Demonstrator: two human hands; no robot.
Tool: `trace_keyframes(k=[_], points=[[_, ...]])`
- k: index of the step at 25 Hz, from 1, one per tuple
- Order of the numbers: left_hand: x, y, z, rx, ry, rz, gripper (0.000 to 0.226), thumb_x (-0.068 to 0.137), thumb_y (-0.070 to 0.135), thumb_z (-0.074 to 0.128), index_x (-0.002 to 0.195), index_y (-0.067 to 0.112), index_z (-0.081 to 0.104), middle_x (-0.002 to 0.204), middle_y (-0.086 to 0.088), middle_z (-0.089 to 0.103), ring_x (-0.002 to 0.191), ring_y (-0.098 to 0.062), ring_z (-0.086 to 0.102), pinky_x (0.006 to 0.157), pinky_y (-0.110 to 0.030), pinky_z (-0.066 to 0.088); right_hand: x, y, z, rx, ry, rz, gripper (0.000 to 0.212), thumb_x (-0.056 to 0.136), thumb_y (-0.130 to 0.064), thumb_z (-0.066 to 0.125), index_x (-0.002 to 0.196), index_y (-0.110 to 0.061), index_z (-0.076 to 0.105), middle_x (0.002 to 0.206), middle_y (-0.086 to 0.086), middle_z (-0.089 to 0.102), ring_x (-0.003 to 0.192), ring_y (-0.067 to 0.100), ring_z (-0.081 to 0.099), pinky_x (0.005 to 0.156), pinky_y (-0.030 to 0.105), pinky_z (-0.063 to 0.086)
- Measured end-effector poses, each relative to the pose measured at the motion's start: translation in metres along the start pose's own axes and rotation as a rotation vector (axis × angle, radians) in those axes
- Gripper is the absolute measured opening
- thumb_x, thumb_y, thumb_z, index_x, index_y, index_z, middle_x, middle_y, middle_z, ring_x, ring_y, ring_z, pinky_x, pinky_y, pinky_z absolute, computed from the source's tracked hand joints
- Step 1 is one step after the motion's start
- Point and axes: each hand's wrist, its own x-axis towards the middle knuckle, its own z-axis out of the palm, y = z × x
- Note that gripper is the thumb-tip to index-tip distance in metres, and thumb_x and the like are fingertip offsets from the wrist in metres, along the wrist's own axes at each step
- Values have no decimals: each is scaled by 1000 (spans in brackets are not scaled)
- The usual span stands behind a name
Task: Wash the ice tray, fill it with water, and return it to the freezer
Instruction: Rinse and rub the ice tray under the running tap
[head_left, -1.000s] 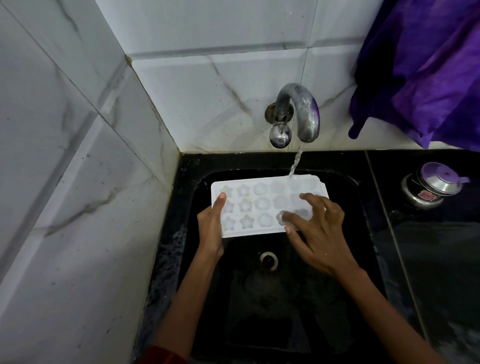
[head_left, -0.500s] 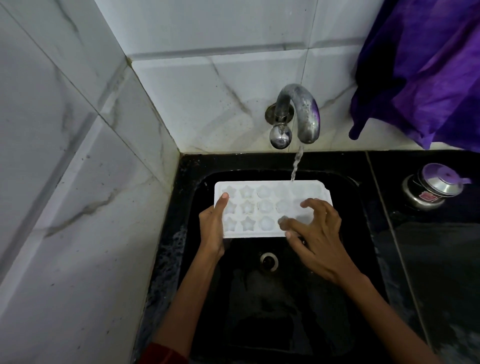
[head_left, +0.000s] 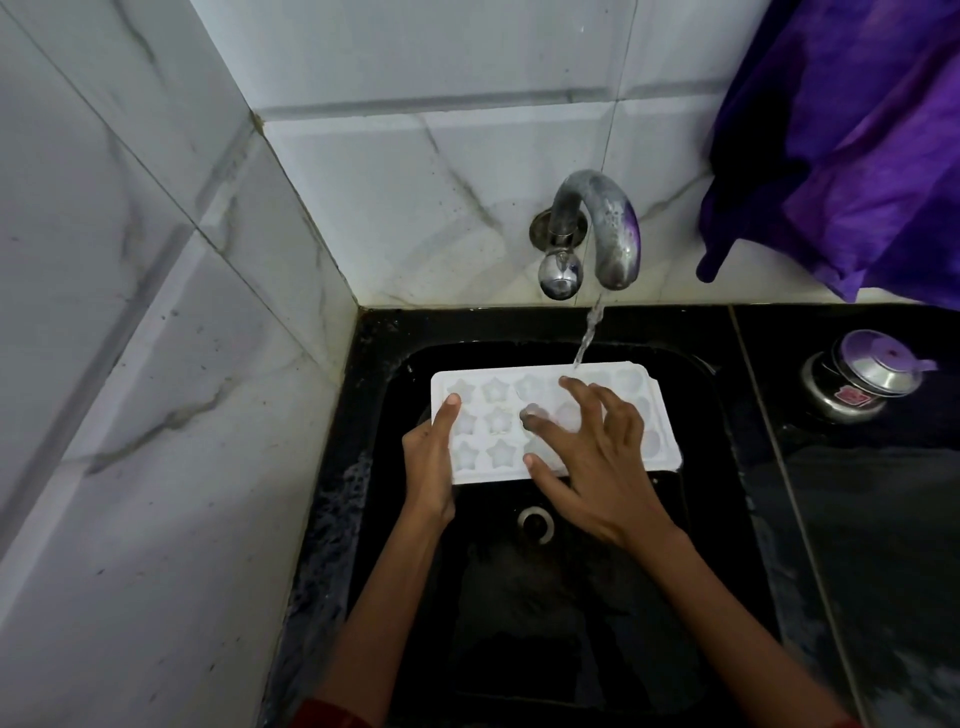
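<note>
A white ice tray (head_left: 496, 421) with star and heart shaped cells is held flat over the black sink (head_left: 691, 519). My left hand (head_left: 428, 462) grips its left edge, thumb lying on top. My right hand (head_left: 587, 447) rests on the tray's middle with fingers spread, fingertips rubbing the cells. Water runs from the metal tap (head_left: 597, 228) onto the tray's far edge, just beyond my right fingertips. The right part of the tray is partly hidden by my hand.
The drain (head_left: 535, 522) lies below the tray. A small steel pot with a purple lid (head_left: 862, 374) stands on the black counter at right. A purple cloth (head_left: 852, 135) hangs at upper right. Marble tile walls close in the left and back.
My right hand has slid leftward across the tray, from its right cells toward the middle. The tray has shifted slightly nearer under the stream. My left hand keeps its hold.
</note>
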Motion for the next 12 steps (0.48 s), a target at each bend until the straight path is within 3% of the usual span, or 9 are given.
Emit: trace_keyframes(k=[7,12], points=[[-1,-3,2,4,-16,-9,20,92,24,61,90,7,71,82,-7,76,75,-21,74,60,-29,59,1,5,2,-76,63,22,39,87,-49,41,115,-31,61,142,5,29,132,31,24,105,44,14],[0,-3,0,24,-20,-1,20,91,26,61,91,8,72,86,-9,76,79,-24,74,66,-33,60,0,13,-1,52,-31,1,39,91,-51,34,118,-38,58,141,1,23,136,27,12,107,33,0]])
